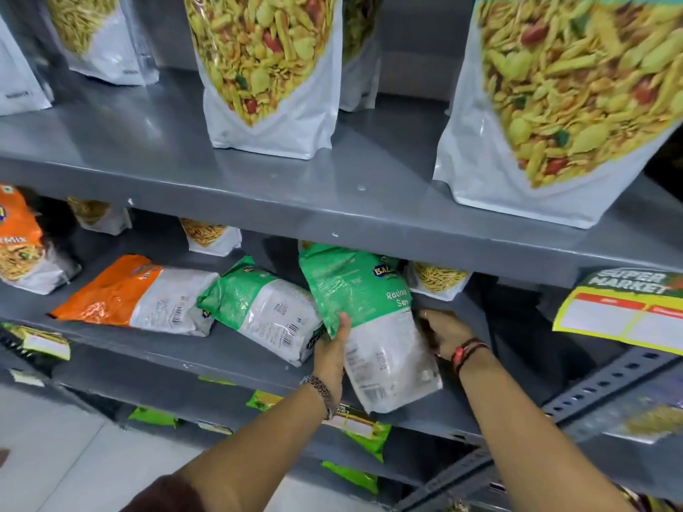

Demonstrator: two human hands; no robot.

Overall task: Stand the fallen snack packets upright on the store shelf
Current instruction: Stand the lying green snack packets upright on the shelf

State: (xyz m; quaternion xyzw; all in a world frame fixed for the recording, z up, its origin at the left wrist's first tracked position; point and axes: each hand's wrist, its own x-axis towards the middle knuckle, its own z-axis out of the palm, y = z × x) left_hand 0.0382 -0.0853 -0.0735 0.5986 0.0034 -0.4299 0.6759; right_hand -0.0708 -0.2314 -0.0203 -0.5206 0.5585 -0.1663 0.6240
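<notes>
A green-and-white snack packet is tilted up off the middle shelf, its top under the shelf above and its bottom near the front edge. My left hand grips its left side with the thumb on the front. My right hand holds its right side from behind. To the left, a second green packet lies flat on the same shelf. Further left an orange-and-white packet also lies flat.
The upper shelf hangs low over the middle one and carries tall white mixture bags. Small packets stand at the back of the middle shelf, and an orange packet stands at far left. A supermarket price tag hangs at right.
</notes>
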